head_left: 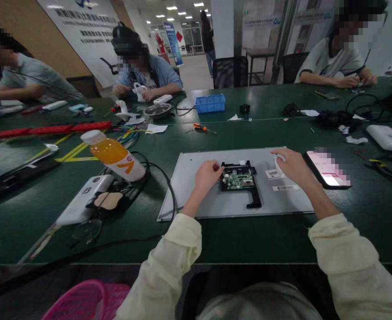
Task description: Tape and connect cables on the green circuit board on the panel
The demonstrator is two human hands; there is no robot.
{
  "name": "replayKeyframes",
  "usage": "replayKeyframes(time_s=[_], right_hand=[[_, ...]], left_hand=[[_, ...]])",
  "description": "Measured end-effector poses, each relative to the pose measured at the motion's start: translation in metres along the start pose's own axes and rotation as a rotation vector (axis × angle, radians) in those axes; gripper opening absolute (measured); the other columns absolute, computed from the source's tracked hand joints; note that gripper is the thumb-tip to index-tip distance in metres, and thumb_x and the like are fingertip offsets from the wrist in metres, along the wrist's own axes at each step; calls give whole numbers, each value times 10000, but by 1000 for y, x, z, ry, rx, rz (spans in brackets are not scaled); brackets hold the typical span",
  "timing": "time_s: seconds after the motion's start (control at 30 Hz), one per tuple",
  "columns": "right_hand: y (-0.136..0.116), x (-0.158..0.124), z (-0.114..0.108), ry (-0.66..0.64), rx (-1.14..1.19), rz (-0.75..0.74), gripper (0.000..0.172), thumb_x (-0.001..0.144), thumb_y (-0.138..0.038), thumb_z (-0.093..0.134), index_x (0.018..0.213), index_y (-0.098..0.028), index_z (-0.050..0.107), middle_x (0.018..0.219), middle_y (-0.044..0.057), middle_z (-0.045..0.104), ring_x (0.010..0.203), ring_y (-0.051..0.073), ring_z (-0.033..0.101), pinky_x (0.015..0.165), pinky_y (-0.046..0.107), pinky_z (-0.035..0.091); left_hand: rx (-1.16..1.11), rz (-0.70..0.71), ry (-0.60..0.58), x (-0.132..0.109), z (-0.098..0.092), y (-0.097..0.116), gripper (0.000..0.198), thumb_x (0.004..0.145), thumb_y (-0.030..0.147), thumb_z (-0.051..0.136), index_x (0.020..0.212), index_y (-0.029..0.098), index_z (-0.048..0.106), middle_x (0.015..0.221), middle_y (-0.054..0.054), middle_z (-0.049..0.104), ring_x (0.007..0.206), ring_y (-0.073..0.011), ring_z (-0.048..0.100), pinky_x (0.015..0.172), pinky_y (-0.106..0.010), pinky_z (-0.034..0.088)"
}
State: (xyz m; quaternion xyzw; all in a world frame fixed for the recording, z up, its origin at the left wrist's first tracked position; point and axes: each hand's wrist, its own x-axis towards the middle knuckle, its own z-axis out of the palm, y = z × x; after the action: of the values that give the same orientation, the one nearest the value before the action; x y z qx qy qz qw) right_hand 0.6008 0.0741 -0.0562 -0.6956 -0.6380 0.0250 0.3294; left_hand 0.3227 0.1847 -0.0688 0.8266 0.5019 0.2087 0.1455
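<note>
Fingers of the left hand (207,174) are curled, thumb and forefinger nearly meeting at the far left corner of a black frame (255,198); whether they grip it I cannot tell. The right hand (291,163), half closed, has a white piece (278,163) between thumb and fingers, near the far right corner of a gray panel (189,169). That frame, with a green circuit board (238,179) in it, lies around the middle of the panel, which rests flat toward the near edge of the table (249,240). 2 labels (285,188) show on the panel's right half. A phone (329,171) lies just beside its right edge; a black cable (169,182) crosses its left edge, with an orange drink bottle (116,155) farther left. Past its far edge lies a screwdriver (201,127), and near the table's far edge sits a blue basket (210,103).
</note>
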Motion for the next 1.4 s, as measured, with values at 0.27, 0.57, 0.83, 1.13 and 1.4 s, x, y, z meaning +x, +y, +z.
replayKeyframes(time_s=[0.27,0.57,0.83,1.13,1.4], right_hand=[[29,-5,-6,-107,-58,44,352,794,-183,496,1099,-175,672,1158,91,657,1041,241,612,960,385,450],[47,0,9,-103,-52,46,379,794,-199,509,1147,-156,643,1176,127,612,1039,249,600,917,380,475],[53,8,20,-111,-88,105,369,764,-158,535,1111,-151,662,1078,109,652,813,184,626,864,329,469],[31,2,6,-138,-20,208,166,766,-222,569,873,-197,694,797,41,684,744,181,633,684,294,476],[4,-5,-6,-163,574,382,241,765,-294,611,963,-199,710,942,50,667,737,149,635,684,296,554]], left_hand=[[-48,-18,2,2,0,-1,281,875,361,481,725,177,631,781,-48,657,749,-172,574,689,-271,416],[-138,-32,39,5,2,-7,238,857,302,470,760,172,645,789,-41,674,764,-177,594,715,-277,423],[-145,-21,89,4,-3,-3,172,853,256,479,767,171,603,803,-42,636,797,-185,585,765,-307,441],[-40,426,-123,-15,-27,26,612,840,529,544,1352,218,417,1404,-121,414,1328,-272,348,1097,-440,305],[83,501,-424,-21,-25,25,863,746,621,602,1464,279,267,1562,-83,195,1447,-321,95,1159,-522,135]])
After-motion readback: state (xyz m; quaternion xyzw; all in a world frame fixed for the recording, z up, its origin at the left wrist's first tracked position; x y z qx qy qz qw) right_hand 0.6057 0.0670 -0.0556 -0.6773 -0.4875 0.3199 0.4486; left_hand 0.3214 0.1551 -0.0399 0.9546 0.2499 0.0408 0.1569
